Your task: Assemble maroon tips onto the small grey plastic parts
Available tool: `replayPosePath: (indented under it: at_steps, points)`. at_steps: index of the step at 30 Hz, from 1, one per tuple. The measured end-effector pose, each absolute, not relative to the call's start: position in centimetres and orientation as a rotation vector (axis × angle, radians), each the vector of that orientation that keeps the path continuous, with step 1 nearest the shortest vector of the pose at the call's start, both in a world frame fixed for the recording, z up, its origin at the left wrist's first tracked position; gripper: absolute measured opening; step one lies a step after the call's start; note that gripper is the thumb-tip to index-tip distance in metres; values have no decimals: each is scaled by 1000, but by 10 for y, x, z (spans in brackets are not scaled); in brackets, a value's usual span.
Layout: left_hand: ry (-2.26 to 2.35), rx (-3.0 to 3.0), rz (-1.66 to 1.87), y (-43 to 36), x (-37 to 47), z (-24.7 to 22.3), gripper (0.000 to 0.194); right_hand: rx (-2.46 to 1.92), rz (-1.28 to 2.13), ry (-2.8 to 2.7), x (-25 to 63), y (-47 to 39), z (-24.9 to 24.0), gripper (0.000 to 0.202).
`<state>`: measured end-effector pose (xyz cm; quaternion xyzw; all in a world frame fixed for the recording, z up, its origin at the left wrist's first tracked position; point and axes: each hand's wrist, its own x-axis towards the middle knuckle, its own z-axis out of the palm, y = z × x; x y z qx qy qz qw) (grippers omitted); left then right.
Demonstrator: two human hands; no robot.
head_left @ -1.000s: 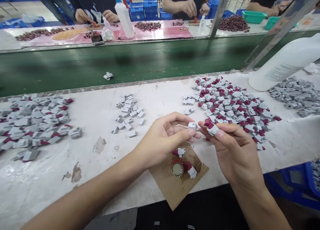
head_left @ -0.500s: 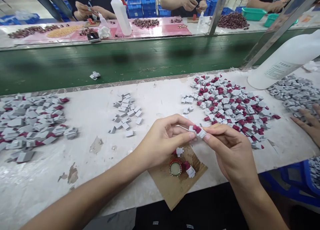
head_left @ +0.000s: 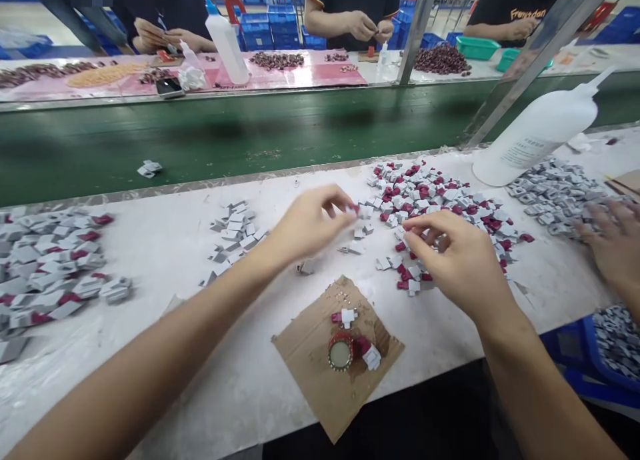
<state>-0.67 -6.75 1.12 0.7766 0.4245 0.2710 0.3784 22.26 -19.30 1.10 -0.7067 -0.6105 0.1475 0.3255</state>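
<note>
Hands: drifted apart since the last frame, where they met over a grey-and-maroon piece; my view has shifted a bit too.
Left hand point(head_left: 313, 221): fingertips drawn together by a maroon bit point(head_left: 354, 209), near the mixed pile point(head_left: 450, 197). Too smeared to tell if I've got it pinched or just let go.
Right hand point(head_left: 453, 253): thumb and finger curled close over that pile's near edge; can't tell if anything's between them.
Cardboard point(head_left: 310, 373): on the counter point(head_left: 155, 230) in front of me, with two grey-and-maroon pieces point(head_left: 345, 317) point(head_left: 371, 356) around a crimped cap point(head_left: 341, 355).
Step, I reckon: between pieces, one set down or about to be, another being reached for. Picking from there calls for a light fingertip pinch, no raking.
Grey pile point(head_left: 555, 193): off to my right, with someone else's hand point(head_left: 613, 240) at it, arm cut off by the frame.
Hard to see: left pile point(head_left: 45, 260) runs out of view, blue bin point(head_left: 570, 360) too; my left forearm may hide some loose grey parts point(head_left: 235, 230).
</note>
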Motion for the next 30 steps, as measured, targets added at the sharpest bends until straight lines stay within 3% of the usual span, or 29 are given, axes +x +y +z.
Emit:
replayPosePath:
  at_steps: [4, 8, 13, 16, 20, 25, 30]
  points:
    - [1471, 1824, 881, 18, -15, -8, 14, -2305, 102, -1730, 226, -170, 7, 21]
    - [1545, 1781, 908, 75, -25, -27, 42, -2373, 90, -1740, 216, -163, -2, 21]
    - [1579, 1841, 923, 98, -34, -40, 39, -2343, 163, -1772, 213, -161, -2, 16]
    - [1622, 1896, 919, 88, -34, -32, 42, -2291, 222, -1735, 216, -159, 3, 13]
    - [1522, 2059, 925, 32, -21, -9, 30, -2189, 305, -1614, 223, -165, 10, 18]
    - [1124, 2410, 593, -64, 11, 2, 24, -1637, 961, -919, 226, -179, 1, 31]
    - [1142, 2394, 488, -86, 30, -9, 11, -1369, 1125, -625, 218, -185, -6, 49]
